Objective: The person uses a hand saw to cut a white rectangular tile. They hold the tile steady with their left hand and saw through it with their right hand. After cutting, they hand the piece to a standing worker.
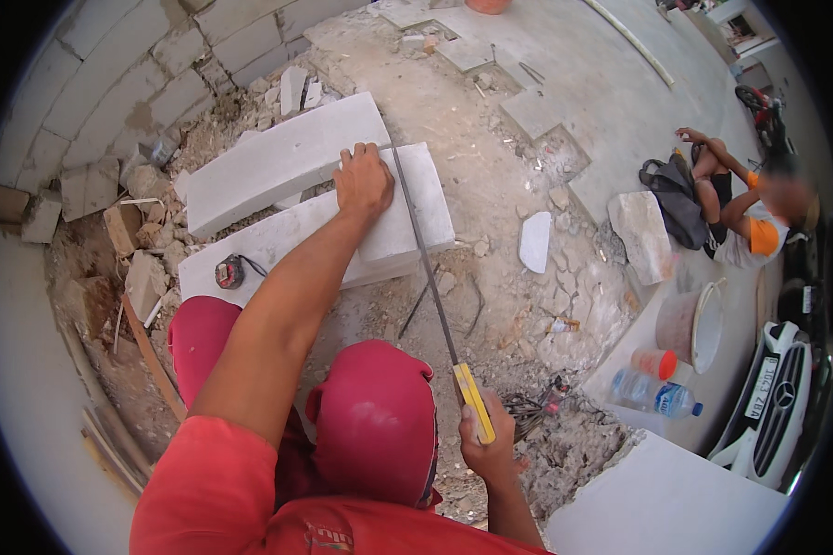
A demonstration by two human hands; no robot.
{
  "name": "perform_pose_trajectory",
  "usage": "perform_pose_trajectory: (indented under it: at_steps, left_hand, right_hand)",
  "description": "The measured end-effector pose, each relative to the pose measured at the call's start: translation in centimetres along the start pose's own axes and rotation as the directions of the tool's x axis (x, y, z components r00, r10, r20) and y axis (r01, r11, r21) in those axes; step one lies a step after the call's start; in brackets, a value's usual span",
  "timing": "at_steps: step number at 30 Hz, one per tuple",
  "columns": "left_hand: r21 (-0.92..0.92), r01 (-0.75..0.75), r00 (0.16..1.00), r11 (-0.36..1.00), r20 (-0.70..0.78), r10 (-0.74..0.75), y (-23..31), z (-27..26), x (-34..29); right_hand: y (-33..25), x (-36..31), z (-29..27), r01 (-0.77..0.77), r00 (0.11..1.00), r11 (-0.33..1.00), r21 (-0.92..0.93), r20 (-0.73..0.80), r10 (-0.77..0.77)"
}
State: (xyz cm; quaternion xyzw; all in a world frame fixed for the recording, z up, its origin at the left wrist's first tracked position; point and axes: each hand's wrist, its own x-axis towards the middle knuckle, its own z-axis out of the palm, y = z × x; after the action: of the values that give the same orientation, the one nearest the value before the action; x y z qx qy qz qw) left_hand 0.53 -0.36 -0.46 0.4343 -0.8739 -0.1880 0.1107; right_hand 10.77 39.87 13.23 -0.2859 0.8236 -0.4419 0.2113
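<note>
Yellow-handled saw (432, 282) is grasped by its handle in the right grip (489, 437); blade is seen nearly edge-on, angled up and left across the right-hand pale block (426, 196). Left grip (365, 183) is set just left of the blade, fingers bent, at the block's left part; whether it is clasped or only pressed down can't be told, underside hidden. Upper long block (282, 166) is laid just beyond, roughly parallel to the lower long block (282, 236). Tape measure (230, 272) is rested on the lower one, near its left end. Rubble (148, 227) is heaped by the block wall at left. White offcut (535, 242) is left on the ground right of the saw, apart from it. Water bottle (652, 393), red-lidded container (654, 363) and bucket (671, 324) are grouped further right; a person (754, 208) is seated beyond.
</note>
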Motion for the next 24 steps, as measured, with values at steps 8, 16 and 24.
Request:
perform_pose_trajectory:
  at_steps: [8, 16, 24]
  left_hand:
    - [-0.004, 0.014, 1.000, 1.000, -0.023, -0.014, -0.7, 0.1, 0.4]
    - [-0.006, -0.121, 0.992, 0.993, -0.035, 0.121, -0.9, 0.4, 1.5]
    - [-0.277, 0.077, 0.991, 0.958, -0.086, -0.104, -1.1, 0.7, -1.2]
  right_hand:
    - [-0.7, 7.2, 2.8, 0.000, 1.000, 0.997, 0.076, 0.015, -0.001]
    - [-0.7, 6.2, 2.1, -0.044, 0.997, 0.999, -0.007, 0.068, 0.044]
    - [-1.5, 10.5, 5.6, 0.049, 0.998, 0.989, 0.137, -0.043, -0.044]
